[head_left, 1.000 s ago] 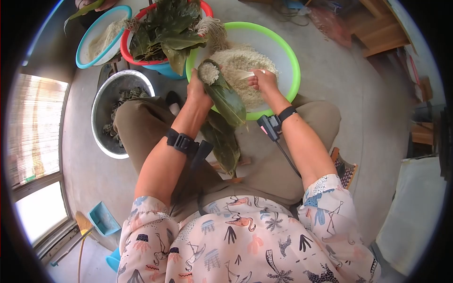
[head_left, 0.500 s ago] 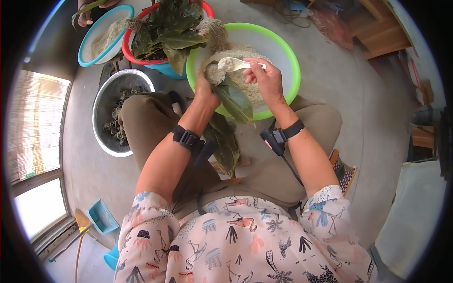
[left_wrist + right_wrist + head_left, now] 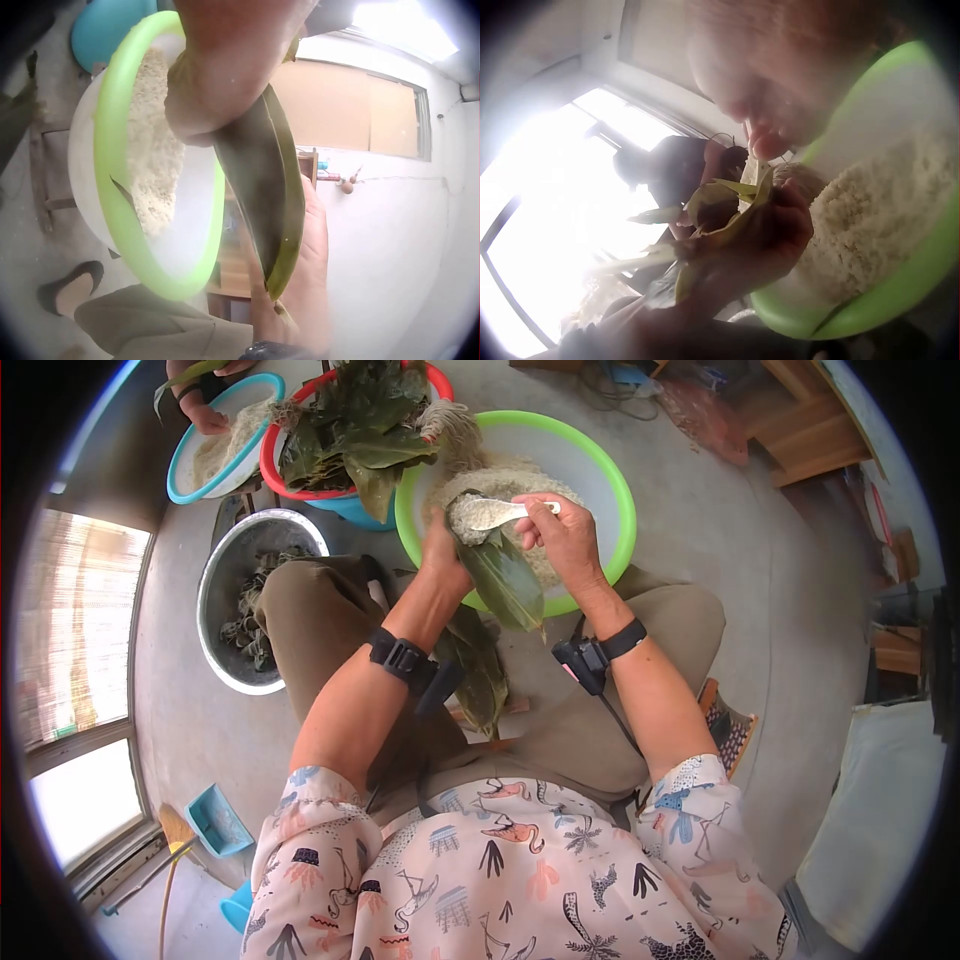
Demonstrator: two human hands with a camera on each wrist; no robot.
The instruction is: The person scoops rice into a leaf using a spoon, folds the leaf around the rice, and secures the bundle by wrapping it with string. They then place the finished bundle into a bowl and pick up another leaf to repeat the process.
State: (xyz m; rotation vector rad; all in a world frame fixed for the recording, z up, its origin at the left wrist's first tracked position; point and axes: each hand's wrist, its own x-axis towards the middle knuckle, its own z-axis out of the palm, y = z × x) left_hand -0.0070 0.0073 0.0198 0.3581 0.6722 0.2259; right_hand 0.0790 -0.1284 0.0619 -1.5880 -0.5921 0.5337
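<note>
From the head view, I have my left hand with its fingers clamped round a leaf that holds rice, over the near side of the green bowl; my right hand pinches the handle of a spoon, its scoop at that rice. Left of the green bowl stand a red basin heaped with leaves and a metal bowl of wrapped bundles, and another hand is at a blue-rimmed bowl. On the left wrist, the leaf slants down from my left fingers, beside the green bowl. On the right wrist, my left fingers curl round the leaf, and my right fingertips close on the spoon, though glare and blur hide the scoop
</note>
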